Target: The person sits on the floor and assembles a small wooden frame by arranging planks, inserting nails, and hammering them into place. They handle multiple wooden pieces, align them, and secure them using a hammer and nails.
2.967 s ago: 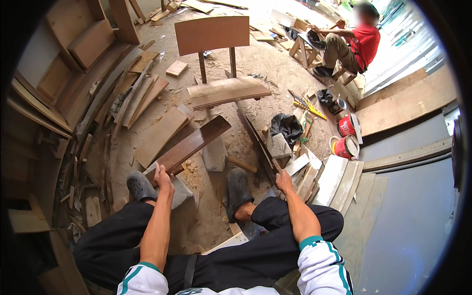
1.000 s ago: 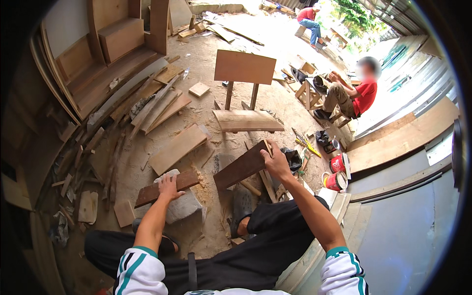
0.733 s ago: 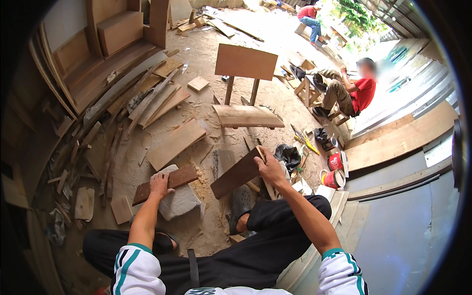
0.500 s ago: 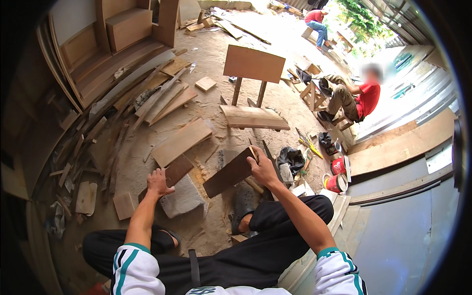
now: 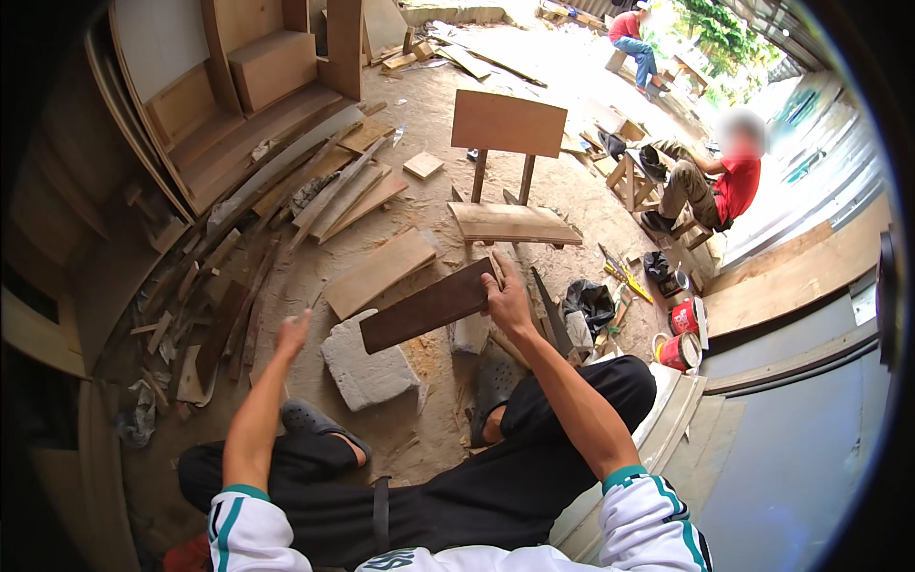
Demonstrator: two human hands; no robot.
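Your right hand [image 5: 508, 303] is clamped on one end of a dark plank [image 5: 426, 307], held tilted at mid-frame above a grey block [image 5: 367, 362]. Your left hand [image 5: 292, 336] hangs open, off the plank, left of the block. You seem to be shifting the plank; steadying it calls for that free hand. Sawdust-strewn floor [image 5: 419, 200], offcuts, a stool [image 5: 505, 153] above; a seated person [image 5: 715, 186] upper right.

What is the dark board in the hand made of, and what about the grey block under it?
The board, held in the right hand, looks like wood: flat, thin, dark brown and matt, perhaps stained or weathered. The block looks like stone or concrete: pale grey, rough and chipped at the edges; the picture cannot settle which. The left hand is open and holds nothing.
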